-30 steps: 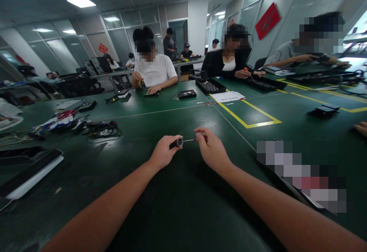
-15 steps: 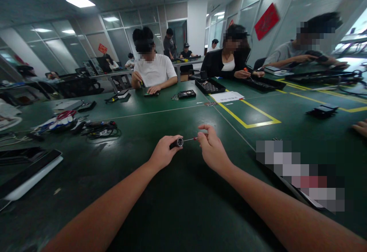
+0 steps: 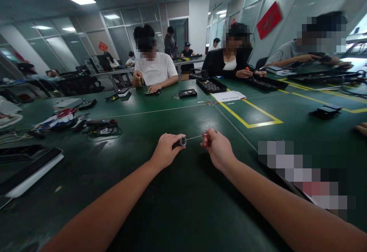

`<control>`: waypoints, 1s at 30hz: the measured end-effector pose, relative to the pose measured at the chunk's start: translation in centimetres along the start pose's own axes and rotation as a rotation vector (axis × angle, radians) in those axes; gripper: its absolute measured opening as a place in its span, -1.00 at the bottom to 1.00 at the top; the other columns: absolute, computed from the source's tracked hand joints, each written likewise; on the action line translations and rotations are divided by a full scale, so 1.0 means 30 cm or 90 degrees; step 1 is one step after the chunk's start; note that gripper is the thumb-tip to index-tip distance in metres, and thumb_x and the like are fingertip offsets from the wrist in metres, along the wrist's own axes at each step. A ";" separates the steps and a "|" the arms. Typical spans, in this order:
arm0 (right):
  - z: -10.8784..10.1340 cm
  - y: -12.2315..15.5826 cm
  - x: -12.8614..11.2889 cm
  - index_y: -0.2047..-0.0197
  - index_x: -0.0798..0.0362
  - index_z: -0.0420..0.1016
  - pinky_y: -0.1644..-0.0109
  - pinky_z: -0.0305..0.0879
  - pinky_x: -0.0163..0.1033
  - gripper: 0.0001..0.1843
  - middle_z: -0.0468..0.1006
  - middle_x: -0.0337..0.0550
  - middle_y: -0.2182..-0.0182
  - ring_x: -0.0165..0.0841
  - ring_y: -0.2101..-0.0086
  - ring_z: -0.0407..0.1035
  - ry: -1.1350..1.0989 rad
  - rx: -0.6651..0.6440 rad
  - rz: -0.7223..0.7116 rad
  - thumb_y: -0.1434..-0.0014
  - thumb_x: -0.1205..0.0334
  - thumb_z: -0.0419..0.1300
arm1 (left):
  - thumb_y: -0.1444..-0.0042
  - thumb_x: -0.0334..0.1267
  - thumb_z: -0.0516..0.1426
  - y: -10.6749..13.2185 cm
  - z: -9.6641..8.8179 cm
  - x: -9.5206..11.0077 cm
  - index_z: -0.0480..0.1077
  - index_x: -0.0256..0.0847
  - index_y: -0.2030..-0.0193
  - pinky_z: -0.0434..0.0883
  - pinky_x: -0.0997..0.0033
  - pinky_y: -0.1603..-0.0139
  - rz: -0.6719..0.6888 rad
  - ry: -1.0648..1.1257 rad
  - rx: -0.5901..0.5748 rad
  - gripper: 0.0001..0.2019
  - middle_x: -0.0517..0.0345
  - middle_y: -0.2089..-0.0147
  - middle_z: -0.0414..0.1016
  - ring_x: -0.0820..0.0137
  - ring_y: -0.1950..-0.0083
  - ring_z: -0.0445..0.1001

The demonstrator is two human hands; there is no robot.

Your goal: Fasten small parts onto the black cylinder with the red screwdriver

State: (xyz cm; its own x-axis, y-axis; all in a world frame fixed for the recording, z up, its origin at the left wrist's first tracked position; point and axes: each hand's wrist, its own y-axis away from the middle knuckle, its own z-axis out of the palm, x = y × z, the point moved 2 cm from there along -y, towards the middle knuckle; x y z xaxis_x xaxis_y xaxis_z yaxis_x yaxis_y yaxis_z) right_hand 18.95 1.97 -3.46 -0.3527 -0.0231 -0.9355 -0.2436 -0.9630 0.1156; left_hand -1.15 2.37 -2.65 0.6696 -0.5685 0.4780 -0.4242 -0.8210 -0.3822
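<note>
In the middle of the view, my left hand point(image 3: 166, 151) is closed round a short black cylinder point(image 3: 182, 141) whose round, silver-rimmed end faces me. My right hand point(image 3: 219, 149) grips a thin screwdriver point(image 3: 195, 137) with its fingers curled round the handle, of which only a little red shows. The slim metal shaft points left at the cylinder's side. Whether its tip touches the cylinder is too small to tell. Both hands are just above the green table point(image 3: 172, 214).
Cables point(image 3: 103, 128) and a black-and-white device point(image 3: 31, 173) lie on the left. A small black unit point(image 3: 187, 92), a black tray point(image 3: 210, 85) and a paper sheet point(image 3: 229, 96) lie ahead. A blurred-out object point(image 3: 298, 175) is at right. Co-workers sit opposite.
My right hand has moved slightly right and its fingers have curled in round the screwdriver handle, baring more shaft. My left hand still holds the cylinder.
</note>
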 end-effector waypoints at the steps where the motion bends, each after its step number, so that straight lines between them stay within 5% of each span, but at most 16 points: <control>1: 0.001 0.001 -0.003 0.35 -0.04 0.37 0.36 0.41 -0.17 -0.75 0.37 -0.27 0.55 -0.36 0.54 0.28 0.007 0.011 -0.022 -0.22 -0.02 0.19 | -0.27 -0.24 0.24 0.000 -0.001 0.000 0.45 -0.07 -0.17 0.29 0.01 -0.25 -0.010 -0.002 0.001 -0.67 0.11 -0.06 0.59 0.19 -0.09 0.48; 6: 0.003 0.013 -0.009 0.28 -0.02 0.41 0.33 0.40 -0.18 -0.70 0.46 -0.24 0.47 -0.34 0.46 0.37 0.109 -0.005 -0.124 -0.23 -0.09 0.17 | -0.27 -0.20 0.24 0.004 0.005 -0.004 0.44 -0.05 -0.19 0.18 -0.10 -0.36 -0.012 0.006 0.010 -0.65 0.09 -0.07 0.58 0.17 -0.10 0.48; 15: 0.020 0.038 -0.038 0.27 0.02 0.46 0.32 0.35 -0.21 -0.70 0.50 -0.25 0.47 -0.35 0.45 0.40 0.134 -0.094 -0.169 -0.22 -0.06 0.22 | -0.27 -0.21 0.24 0.002 0.008 -0.019 0.44 -0.07 -0.20 0.20 -0.13 -0.34 -0.054 -0.007 0.025 -0.64 0.06 -0.09 0.58 0.16 -0.10 0.48; 21: 0.014 0.057 -0.052 0.29 -0.01 0.48 0.41 0.24 -0.21 -0.58 0.39 -0.29 0.55 -0.35 0.55 0.28 0.293 -0.044 -0.227 -0.33 -0.17 0.04 | -0.26 -0.19 0.25 0.004 0.023 -0.032 0.44 0.03 -0.20 0.01 -0.25 -0.43 -0.068 -0.028 0.006 -0.63 0.10 -0.09 0.58 0.16 -0.15 0.47; 26: 0.012 0.048 -0.036 0.15 -0.02 0.42 0.29 0.34 -0.18 -0.75 0.49 -0.24 0.42 -0.31 0.41 0.37 0.226 -0.052 -0.238 -0.25 0.00 0.10 | -0.27 -0.20 0.24 0.003 0.013 -0.032 0.44 -0.02 -0.18 0.13 -0.19 -0.38 -0.060 -0.022 0.017 -0.66 0.08 -0.08 0.58 0.16 -0.11 0.48; 30: 0.020 0.039 -0.024 0.23 0.00 0.43 0.24 0.37 -0.16 -0.72 0.50 -0.21 0.41 -0.31 0.38 0.39 0.166 -0.048 -0.201 -0.24 -0.05 0.17 | -0.27 -0.20 0.24 0.004 0.008 -0.029 0.44 -0.01 -0.18 0.08 -0.24 -0.41 -0.066 -0.029 0.010 -0.66 0.09 -0.05 0.59 0.15 -0.12 0.47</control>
State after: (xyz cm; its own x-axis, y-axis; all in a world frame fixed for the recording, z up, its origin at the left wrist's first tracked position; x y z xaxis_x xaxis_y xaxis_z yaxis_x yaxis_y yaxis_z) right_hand 18.39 1.01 -2.47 -0.0280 0.2190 -0.9753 -0.2327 -0.9503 -0.2067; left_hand -1.63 2.78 -3.30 0.7367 -0.4770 0.4793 -0.3417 -0.8742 -0.3449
